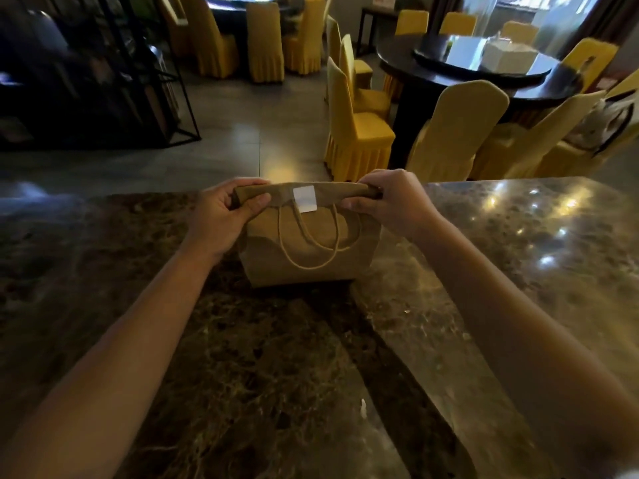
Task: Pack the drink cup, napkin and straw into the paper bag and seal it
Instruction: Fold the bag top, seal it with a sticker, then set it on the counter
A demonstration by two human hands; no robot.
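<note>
A brown paper bag (304, 250) stands upright on the dark marble counter (242, 357), near its far edge. Its top is folded over toward me into a flat band, and a white sticker (305, 199) sits across the middle of that fold. Two twine handles (313, 243) hang down the front face. My left hand (224, 212) pinches the left end of the folded top. My right hand (390, 202) pinches the right end. The cup, napkin and straw are not visible.
Beyond the counter edge are yellow-covered chairs (356, 133) and a dark round dining table (477, 70) at the right. A black metal shelf frame (103, 81) stands at the left. A small white scrap (363, 407) lies on the counter near me.
</note>
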